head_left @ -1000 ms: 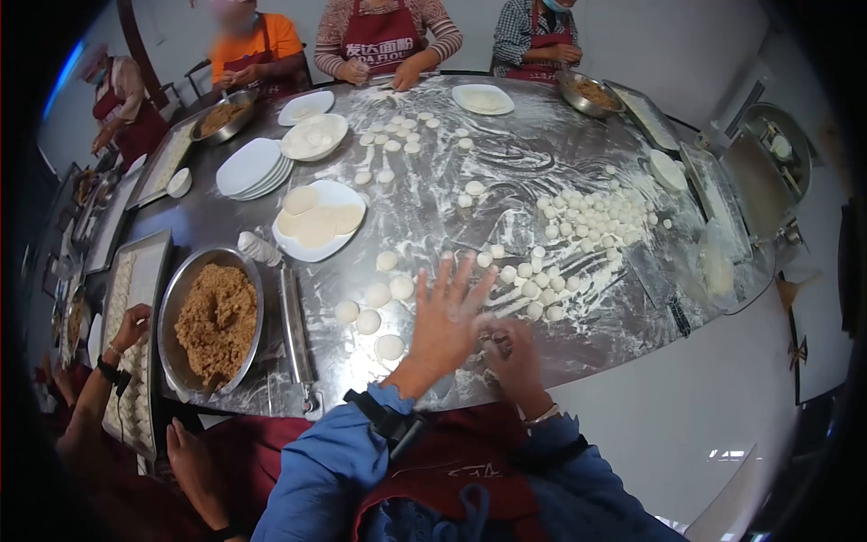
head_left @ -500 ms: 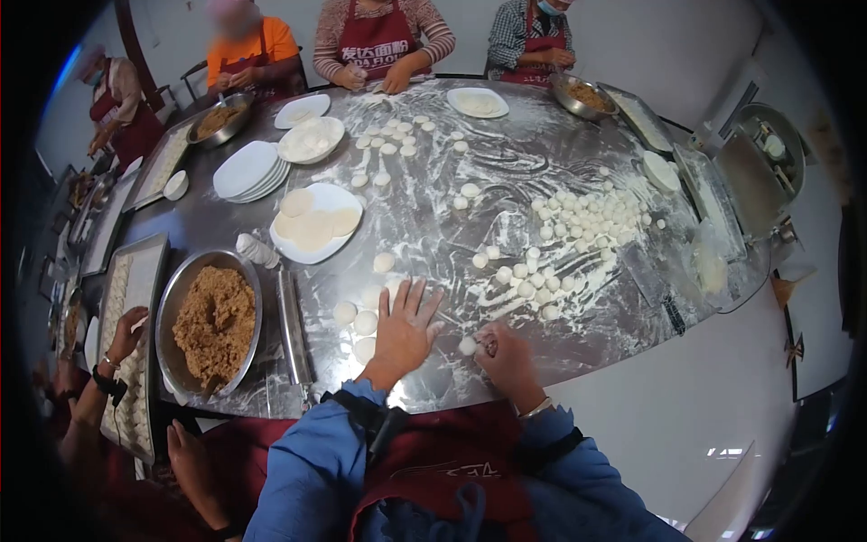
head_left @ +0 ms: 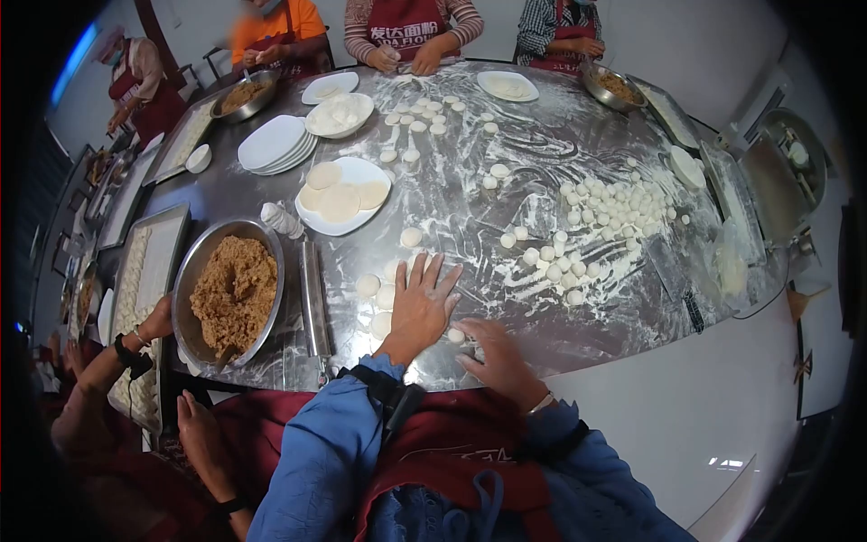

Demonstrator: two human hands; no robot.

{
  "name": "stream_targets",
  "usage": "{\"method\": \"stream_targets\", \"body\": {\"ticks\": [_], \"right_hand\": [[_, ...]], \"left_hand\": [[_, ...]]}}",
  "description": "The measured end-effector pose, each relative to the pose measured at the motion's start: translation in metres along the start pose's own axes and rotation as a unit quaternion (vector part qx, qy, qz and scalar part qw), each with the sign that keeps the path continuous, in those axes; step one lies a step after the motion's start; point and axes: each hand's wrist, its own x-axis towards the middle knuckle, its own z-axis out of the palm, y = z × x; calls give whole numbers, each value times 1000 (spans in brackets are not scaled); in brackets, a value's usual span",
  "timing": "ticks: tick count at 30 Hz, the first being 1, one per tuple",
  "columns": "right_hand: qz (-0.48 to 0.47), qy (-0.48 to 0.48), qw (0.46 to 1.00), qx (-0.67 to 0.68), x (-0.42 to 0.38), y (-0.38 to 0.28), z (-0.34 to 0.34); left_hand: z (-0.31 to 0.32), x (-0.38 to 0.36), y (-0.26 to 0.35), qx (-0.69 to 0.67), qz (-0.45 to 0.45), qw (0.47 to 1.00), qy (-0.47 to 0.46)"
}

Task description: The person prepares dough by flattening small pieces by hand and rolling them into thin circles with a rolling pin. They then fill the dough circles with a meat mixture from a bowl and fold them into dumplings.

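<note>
My left hand (head_left: 419, 305) lies palm down on the steel table (head_left: 452, 361), its fingers spread. Flattened dough rounds (head_left: 368, 285) sit beside and partly behind it. My right hand (head_left: 495, 358) is at the table's near edge with its fingers apart, close to a small dough piece (head_left: 456, 335); nothing shows in its grasp. To the left are a steel rolling pin (head_left: 313, 298) and a plate (head_left: 362, 219) bearing rolled wrappers (head_left: 340, 203). Many small dough balls (head_left: 623, 205) lie in flour on the right.
A bowl of brown filling (head_left: 235, 294) and a dumpling tray (head_left: 144, 271) stand at left, near a co-worker's hand (head_left: 159, 318). Across the table are stacked plates (head_left: 273, 143), a flour bowl (head_left: 340, 115) and several people. A scraper (head_left: 665, 268) lies at right.
The view has shifted, so the table sits further right and higher. My right hand has opened from its curled pose near the dough piece. The co-worker's hand has moved to the filling bowl's rim.
</note>
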Motion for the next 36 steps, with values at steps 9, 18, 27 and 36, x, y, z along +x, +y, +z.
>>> {"method": "stream_targets", "body": {"ticks": [9, 18, 27, 36], "right_hand": [[131, 12, 991, 27, -3, 9, -2], [187, 221, 922, -255, -27, 89, -95], [277, 34, 960, 25, -2, 6, -27], [131, 115, 985, 6, -13, 36, -24]], "left_hand": [[-28, 11, 34, -48, -18, 999, 19], [6, 9, 68, -70, 92, 992, -59], [0, -2, 21, -22, -1, 998, -53], [-29, 22, 61, -99, 41, 994, 8]]}}
